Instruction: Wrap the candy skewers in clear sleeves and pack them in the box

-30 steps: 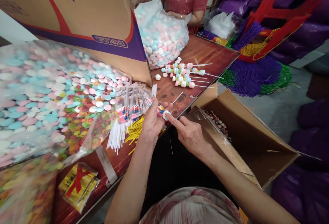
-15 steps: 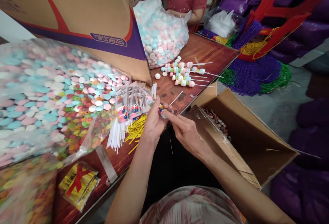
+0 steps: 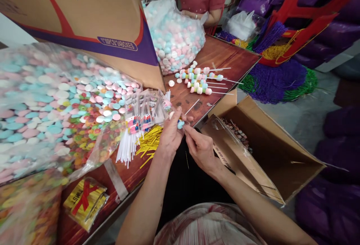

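Handling of a candy stick [image 3: 180, 124] over the near edge of a brown table [image 3: 225, 54]. Left hand [image 3: 171, 135] gripping the candy end, with the bare stick [image 3: 192, 106] pointing far and right. Right hand [image 3: 200, 148] just beside, thumb and forefinger close together at the near end; cannot tell whether pinching or merely touching. Possible faults, by judgement: squashing of the sweets from too hard a squeeze; a drop into the lap from too loose a hold; scattering of yellow ties [image 3: 149, 139] and spare sticks [image 3: 128, 150] from a brush of the left forearm. Hidden or unclear: most of the candy end, behind the left fingers; a white round shape [image 3: 171, 115] by the left thumb, perhaps a sweet; small print on the wrappers [image 3: 147, 113]; contents of the right-hand carton [image 3: 284, 162], largely in shadow; far person [image 3: 197, 3], cut off above.
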`<state>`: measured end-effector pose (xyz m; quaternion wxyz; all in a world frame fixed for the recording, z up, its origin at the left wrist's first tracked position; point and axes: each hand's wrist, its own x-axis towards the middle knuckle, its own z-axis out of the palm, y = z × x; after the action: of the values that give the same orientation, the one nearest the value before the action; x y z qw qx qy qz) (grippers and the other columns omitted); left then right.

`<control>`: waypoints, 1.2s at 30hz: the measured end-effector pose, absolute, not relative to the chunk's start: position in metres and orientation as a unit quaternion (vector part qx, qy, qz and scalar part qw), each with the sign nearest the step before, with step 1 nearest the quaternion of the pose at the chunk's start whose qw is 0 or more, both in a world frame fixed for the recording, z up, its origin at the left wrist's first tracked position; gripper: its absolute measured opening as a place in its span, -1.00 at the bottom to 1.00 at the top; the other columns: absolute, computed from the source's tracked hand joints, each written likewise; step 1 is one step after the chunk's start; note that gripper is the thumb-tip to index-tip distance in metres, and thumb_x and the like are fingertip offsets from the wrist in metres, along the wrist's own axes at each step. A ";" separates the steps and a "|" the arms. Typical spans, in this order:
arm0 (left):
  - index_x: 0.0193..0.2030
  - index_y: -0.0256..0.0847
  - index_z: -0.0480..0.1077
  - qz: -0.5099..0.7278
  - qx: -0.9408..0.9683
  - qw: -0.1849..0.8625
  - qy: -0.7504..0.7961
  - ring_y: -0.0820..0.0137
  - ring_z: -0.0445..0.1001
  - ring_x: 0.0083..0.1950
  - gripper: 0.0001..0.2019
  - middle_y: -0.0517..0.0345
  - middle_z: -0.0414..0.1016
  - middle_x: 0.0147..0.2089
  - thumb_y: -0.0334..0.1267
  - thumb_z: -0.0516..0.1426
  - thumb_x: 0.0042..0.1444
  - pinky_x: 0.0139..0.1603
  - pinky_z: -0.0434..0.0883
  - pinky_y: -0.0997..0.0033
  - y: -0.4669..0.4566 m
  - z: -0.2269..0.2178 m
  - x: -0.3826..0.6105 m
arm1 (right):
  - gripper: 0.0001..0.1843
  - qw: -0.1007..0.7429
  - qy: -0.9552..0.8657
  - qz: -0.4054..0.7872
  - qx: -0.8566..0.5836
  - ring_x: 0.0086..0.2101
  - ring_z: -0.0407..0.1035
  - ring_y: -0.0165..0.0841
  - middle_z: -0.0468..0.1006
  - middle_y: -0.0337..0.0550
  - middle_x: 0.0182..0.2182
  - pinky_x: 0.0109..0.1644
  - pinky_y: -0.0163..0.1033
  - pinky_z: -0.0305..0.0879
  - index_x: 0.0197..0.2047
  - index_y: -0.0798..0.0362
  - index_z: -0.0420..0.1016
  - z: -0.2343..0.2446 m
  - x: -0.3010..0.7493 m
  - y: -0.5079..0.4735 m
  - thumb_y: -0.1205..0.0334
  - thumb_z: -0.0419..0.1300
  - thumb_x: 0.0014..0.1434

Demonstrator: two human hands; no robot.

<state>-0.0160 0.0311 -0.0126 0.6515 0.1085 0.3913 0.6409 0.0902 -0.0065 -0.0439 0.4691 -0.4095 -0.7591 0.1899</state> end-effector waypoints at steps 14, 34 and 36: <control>-0.33 -0.20 0.38 0.576 0.163 0.691 0.406 0.26 0.60 -0.19 -0.63 0.10 0.52 -0.41 0.12 0.19 0.13 -0.12 0.54 0.24 0.023 -0.017 -0.015 | -0.66 0.517 -0.607 0.410 -0.442 -0.03 0.54 -0.27 0.64 -0.08 -0.03 0.09 -0.20 0.45 0.06 0.04 0.60 -0.045 0.072 0.006 0.26 0.10 0.31; -0.18 -0.16 0.54 0.594 0.464 0.251 0.608 0.36 0.54 -0.20 -0.84 0.10 0.61 -0.21 -0.17 0.20 0.17 -0.12 0.46 0.37 0.016 -0.045 -0.034 | -0.67 0.536 -0.557 0.442 -0.456 -0.14 0.53 -0.27 0.67 -0.13 -0.21 0.00 -0.18 0.46 0.03 0.04 0.62 -0.045 0.086 0.010 0.15 0.15 0.30; -0.16 -0.17 0.56 0.574 0.470 0.264 0.616 0.35 0.55 -0.20 -0.82 0.10 0.62 -0.20 -0.18 0.19 0.18 -0.10 0.46 0.35 0.016 -0.042 -0.035 | -0.66 0.531 -0.593 0.404 -0.452 -0.10 0.54 -0.29 0.66 -0.12 -0.09 0.04 -0.21 0.44 0.07 0.02 0.59 -0.049 0.088 0.010 0.17 0.13 0.32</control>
<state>-0.0354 0.0155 -0.0416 0.2636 0.4696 0.6164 0.5744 0.0879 0.0096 -0.0489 0.5306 -0.4517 -0.5925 0.4042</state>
